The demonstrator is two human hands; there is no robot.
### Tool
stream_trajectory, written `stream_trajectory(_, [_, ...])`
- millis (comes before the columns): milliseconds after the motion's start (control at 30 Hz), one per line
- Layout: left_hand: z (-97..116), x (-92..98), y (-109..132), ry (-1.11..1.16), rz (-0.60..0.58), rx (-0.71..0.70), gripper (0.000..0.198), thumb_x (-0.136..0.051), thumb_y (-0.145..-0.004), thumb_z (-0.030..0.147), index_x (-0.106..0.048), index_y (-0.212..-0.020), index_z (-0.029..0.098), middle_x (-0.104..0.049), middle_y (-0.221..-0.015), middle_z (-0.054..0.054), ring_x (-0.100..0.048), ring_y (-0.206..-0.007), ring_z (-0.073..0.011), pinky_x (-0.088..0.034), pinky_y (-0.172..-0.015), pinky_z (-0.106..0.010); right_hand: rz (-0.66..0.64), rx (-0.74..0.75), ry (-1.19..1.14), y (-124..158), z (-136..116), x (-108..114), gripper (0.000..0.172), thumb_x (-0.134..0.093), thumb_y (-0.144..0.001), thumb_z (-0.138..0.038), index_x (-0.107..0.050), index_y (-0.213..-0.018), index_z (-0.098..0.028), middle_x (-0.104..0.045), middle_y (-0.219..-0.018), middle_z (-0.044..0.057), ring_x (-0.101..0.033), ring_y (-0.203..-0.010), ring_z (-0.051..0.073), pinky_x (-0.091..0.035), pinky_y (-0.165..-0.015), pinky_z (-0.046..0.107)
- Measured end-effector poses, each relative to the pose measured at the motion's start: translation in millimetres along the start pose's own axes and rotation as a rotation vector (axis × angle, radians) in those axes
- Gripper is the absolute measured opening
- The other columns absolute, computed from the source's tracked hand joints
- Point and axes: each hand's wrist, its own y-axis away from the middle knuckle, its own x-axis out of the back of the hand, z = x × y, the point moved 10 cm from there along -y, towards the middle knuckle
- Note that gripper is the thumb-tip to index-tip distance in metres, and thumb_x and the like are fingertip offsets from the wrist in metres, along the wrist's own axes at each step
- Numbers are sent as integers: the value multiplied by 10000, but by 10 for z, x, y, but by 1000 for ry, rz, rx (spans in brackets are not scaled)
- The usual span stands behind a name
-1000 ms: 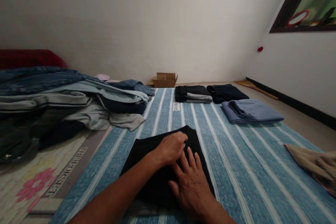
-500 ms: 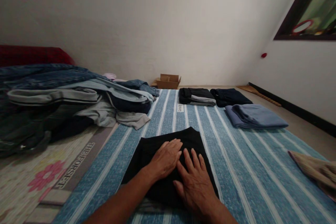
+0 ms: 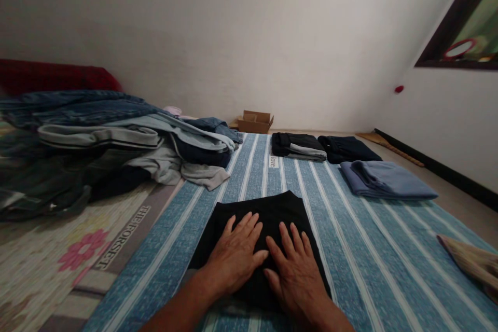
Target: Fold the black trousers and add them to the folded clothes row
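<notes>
Striped blue mat: three folded garments beyond; black garment, probably trousers, under left hand, right hand, both open flat.

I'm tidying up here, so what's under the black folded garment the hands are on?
The black folded garment lies on a blue striped mat; what is directly beneath it is covered, so cannot be seen.

Your right hand has free passage rightward across the blue-and-white striped cotton mat up to the folded pale-blue cloth, while the heaped denim and grey clothing pile stands in the way of your left hand beyond the mat's left edge.
</notes>
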Motion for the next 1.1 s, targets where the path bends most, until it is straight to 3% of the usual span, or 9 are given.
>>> stream_trajectory(200, [22, 33, 11, 36, -48, 27, 594, -445, -844, 467, -412, -1363, 178, -306, -1471, -119, -208, -1378, -272, -126, -1097, -545, -63, -41, -6, -24, -17, 86, 639, -451, -832, -626, -425, -1367, -279, -237, -1478, 119, -151, -1356, 350, -191, -1070, 560])
stream_trajectory(367, [0, 6, 25, 73, -43, 23, 607, -428, -848, 462, -383, -1382, 176, -308, -1473, -112, -189, -1383, -271, -97, -1105, -542, -87, -9, -13, -261, -122, 238, 606, -327, -920, -522, -355, -1407, -162, -235, -1480, 113, -143, -1374, 278, -170, -1104, 484])
stream_trajectory(533, [-42, -23, 38, 92, -55, 22, 682, -490, -784, 442, -364, -1394, 163, -288, -1480, -108, -175, -1385, -275, -84, -1114, -529, -160, -2, -38, -477, -99, 88, 743, -224, -908, -616, -326, -1408, -76, -242, -1467, 174, -129, -1372, 306, -131, -1107, 496])
stream_trajectory(733, [-76, -8, 41, 108, -83, 30, 771, -560, -713, 456, -360, -1398, 165, -301, -1472, -112, -211, -1374, -289, -111, -1116, -529, -166, -24, -79, -490, -50, 33, 804, -291, -842, -709, -324, -1420, -152, -268, -1462, 178, -142, -1361, 354, -120, -1087, 546])
stream_trajectory(933, [-137, -35, 36, 95, -31, 19, 794, -599, -679, 393, -348, -1406, 194, -304, -1467, -110, -232, -1365, -298, -137, -1111, -542, -159, -28, -96, -510, -61, 53, 788, -428, -816, -669, -325, -1419, -172, -277, -1462, 171, -151, -1360, 353, -126, -1082, 552])
stream_trajectory(1100, [-186, -74, 23, 80, -25, 14, 764, -600, -681, 443, -407, -1376, 193, -322, -1458, -103, -247, -1356, -318, -154, -1110, -540, -103, -36, -153, -491, -65, 129, 804, -369, -818, -711, -357, -1404, -161, -297, -1453, 172, -160, -1363, 334, -122, -1094, 527])
